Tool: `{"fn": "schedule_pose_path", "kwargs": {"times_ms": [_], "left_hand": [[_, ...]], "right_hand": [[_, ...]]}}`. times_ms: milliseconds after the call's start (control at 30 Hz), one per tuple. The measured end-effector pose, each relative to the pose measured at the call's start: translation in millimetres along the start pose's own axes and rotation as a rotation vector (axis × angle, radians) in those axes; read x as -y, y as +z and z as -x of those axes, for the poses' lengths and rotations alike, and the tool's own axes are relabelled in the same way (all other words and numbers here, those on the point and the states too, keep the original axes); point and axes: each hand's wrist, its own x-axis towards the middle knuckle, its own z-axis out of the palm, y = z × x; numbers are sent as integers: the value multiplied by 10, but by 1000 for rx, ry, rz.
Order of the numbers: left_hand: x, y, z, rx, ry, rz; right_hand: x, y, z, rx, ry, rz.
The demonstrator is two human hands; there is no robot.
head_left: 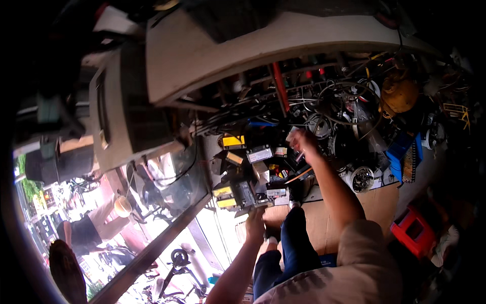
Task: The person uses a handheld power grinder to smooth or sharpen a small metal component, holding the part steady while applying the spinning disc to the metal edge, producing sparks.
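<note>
My left hand (255, 220) is at the near edge of a dark boxy battery (244, 194); its fingertips are mostly hidden there. Around it sit several batteries with yellow or pale labels (259, 154), some on their sides. Up and to the right, my right hand (305, 145) is blurred, its fingers curled on a small pale or shiny object that I cannot make out. Just beyond it lie coiled cables (319, 124). An orange-handled strip or tool (296, 177) lies below that hand, and a white bucket of small metal pieces (363, 180) stands to its right.
A beige counter edge (217, 61) overhangs the clutter. A cardboard sheet (379, 207) lies by my legs. A red plastic case (411, 228), blue bin (402, 154) and yellow bag (397, 93) are at the right. A person in a dark top (81, 233) is beyond the bright opening at left.
</note>
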Motion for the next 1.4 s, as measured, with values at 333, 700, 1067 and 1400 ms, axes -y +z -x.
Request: {"fn": "schedule_pose_path", "kwargs": {"times_ms": [333, 700, 1067, 1400], "left_hand": [[-645, 248, -25, 333, -144, 351], [1205, -1585, 1039, -95, -439, 161], [2531, -2215, 2983, -192, -821, 220], [2575, -2566, 2165, -76, -485, 295]], "right_hand": [[-1164, 1002, 2285, 266, -277, 129], [-590, 105, -1723, -388, -422, 574], [-392, 262, -969, -150, -128, 1168], [-2782, -1099, 2488, -56, 352, 811]]}}
